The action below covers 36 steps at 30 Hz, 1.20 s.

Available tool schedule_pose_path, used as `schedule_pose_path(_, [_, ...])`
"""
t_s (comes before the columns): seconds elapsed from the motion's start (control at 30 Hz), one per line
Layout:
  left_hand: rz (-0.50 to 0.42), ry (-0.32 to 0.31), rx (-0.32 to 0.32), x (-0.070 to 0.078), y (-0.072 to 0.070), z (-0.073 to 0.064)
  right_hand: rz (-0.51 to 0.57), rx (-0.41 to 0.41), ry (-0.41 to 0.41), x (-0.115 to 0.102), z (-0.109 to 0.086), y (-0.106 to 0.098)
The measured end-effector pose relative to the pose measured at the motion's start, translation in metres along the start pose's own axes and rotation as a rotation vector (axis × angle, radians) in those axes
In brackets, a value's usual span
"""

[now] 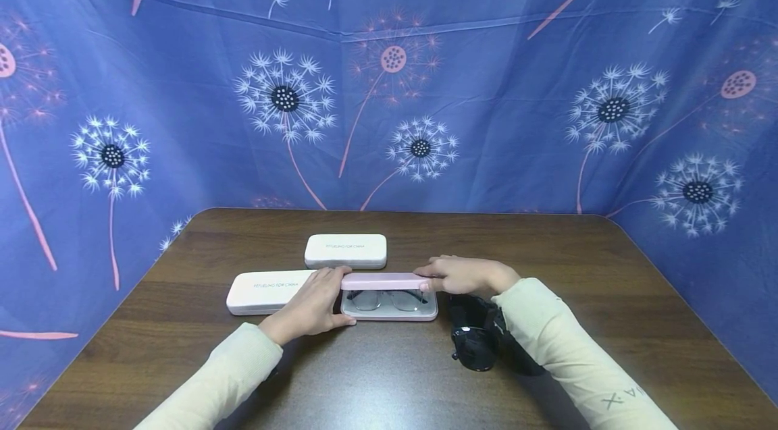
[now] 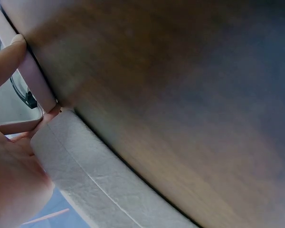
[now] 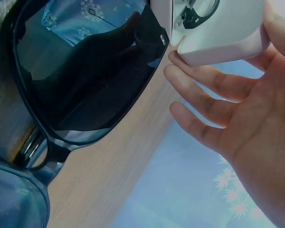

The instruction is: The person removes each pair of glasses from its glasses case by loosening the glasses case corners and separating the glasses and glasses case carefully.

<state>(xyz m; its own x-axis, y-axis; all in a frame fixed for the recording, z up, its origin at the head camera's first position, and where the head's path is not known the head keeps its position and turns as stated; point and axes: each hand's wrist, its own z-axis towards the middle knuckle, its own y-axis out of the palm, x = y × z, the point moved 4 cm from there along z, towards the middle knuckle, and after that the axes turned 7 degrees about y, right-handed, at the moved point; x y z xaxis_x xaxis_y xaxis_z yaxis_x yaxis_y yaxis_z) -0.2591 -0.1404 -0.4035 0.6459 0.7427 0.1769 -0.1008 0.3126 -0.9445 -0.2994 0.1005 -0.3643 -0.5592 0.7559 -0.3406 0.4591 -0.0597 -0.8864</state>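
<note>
A pink glasses case [image 1: 384, 281] stands partly open at the middle of the table, its lid tilted up over a pale lining. Inside lies a pair of thin-rimmed glasses [image 1: 404, 300] with dark temple ends. My left hand [image 1: 316, 302] grips the case's left end, thumb at the front edge of the base and fingers at the back. With my right hand [image 1: 464, 275] I hold the lid's right end between thumb and fingers. In the right wrist view, the other fingers [image 3: 199, 102] of that hand spread below the lid. Black sunglasses [image 1: 476, 347] lie beneath my right wrist.
A closed white glasses case [image 1: 261, 293] lies just left of the pink one, partly behind my left hand. Another white case [image 1: 345, 252] sits farther back. The brown wooden table [image 1: 577, 268] meets a blue dandelion-patterned cloth [image 1: 510, 167] at its back and sides.
</note>
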Motion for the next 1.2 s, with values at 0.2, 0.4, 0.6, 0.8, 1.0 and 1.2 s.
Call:
schedule_pose_path(0.2, [-0.016,-0.032,-0.016,-0.002,0.001,0.001,0.123,0.015,0.021,0.008,0.005,-0.005])
schedule_pose_path(0.4, [-0.032,-0.048,-0.014,-0.004,0.001,0.002,0.223,0.045,0.008,0.017,0.011,-0.007])
schedule_pose_path(0.6, [-0.060,-0.072,-0.017,-0.005,0.002,0.003,0.246,0.117,0.017,0.021,0.016,-0.007])
schedule_pose_path(0.8, [-0.066,-0.086,-0.009,-0.006,0.003,0.002,0.186,0.243,-0.008,0.022,0.016,-0.007])
schedule_pose_path(1.0, [-0.086,-0.087,-0.005,-0.007,0.003,0.002,0.173,0.348,-0.034,0.020,0.015,-0.007])
schedule_pose_path(1.2, [-0.092,-0.084,-0.004,-0.007,0.003,0.002,0.069,0.483,-0.035,0.017,0.010,-0.010])
